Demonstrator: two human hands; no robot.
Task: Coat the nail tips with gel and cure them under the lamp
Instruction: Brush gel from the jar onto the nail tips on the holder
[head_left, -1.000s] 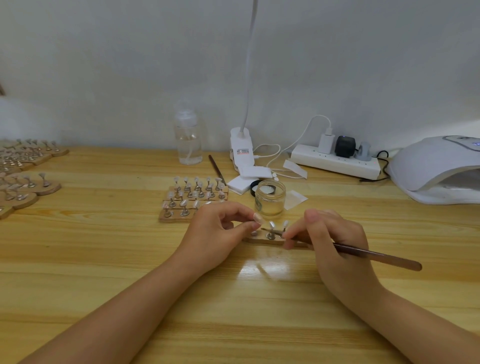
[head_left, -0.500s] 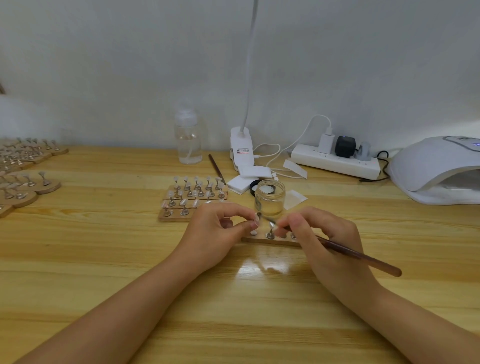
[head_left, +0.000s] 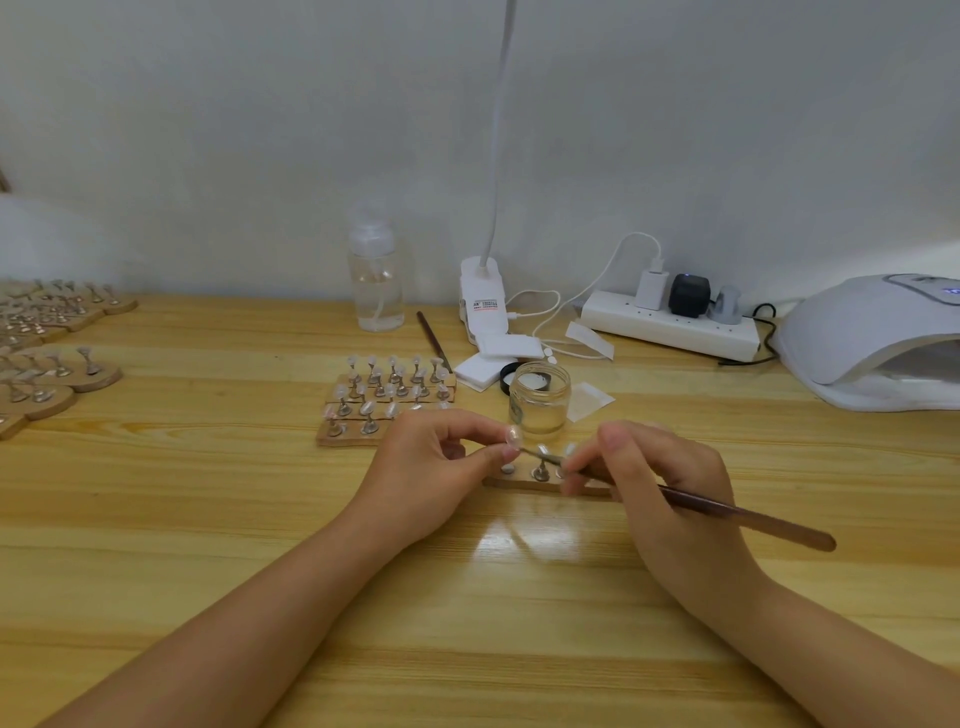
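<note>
Nail tip (head_left: 513, 435), pinched in our left hand (head_left: 431, 467), is now meeting the brush (head_left: 691, 503) our right hand (head_left: 660, 478) is gripping, swung from three o'clock; coating is beginning.

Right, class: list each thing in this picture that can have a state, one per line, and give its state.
Left hand: pinches a nail tip, lifted off the strip.
Right hand: grips the brush, bristles at that tip.
Jar: open, lid lying behind it.
Bottle: upright, capped.
Curing lamp: display lit, nothing seen inside.
Power strip: three plugs in.
Wooden strip: flat on table.
</note>
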